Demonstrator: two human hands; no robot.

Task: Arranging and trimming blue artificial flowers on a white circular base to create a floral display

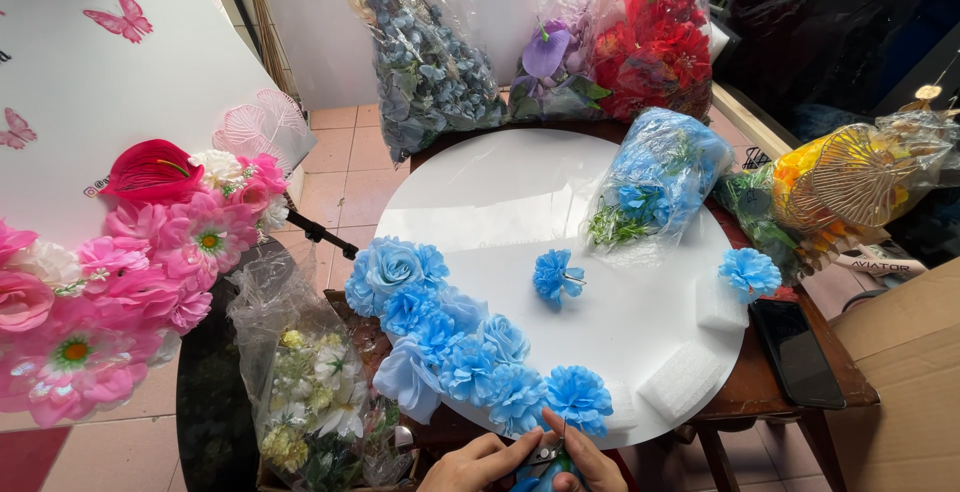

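Note:
A round white board (560, 192) lies on a dark wooden table (770, 382). A row of blue fabric flowers (450, 332) runs along the board's near left rim. At the bottom edge my left hand (475, 464) and my right hand (588, 460) meet around a small blue flower piece (548, 474) and a thin metal tool, partly cut off by the frame. A loose blue flower (556, 274) lies mid-board, another (750, 272) at the right rim. Two white foam blocks (682, 380) rest on the board's right side.
A clear bag of blue flowers (660, 174) lies on the board's far side. Bags of grey-blue (425, 52), purple (548, 62) and red (655, 37) flowers stand behind. A pink flower arrangement (120, 282) is left, a bag of white-green flowers (310, 392) below, a black phone (797, 350) right.

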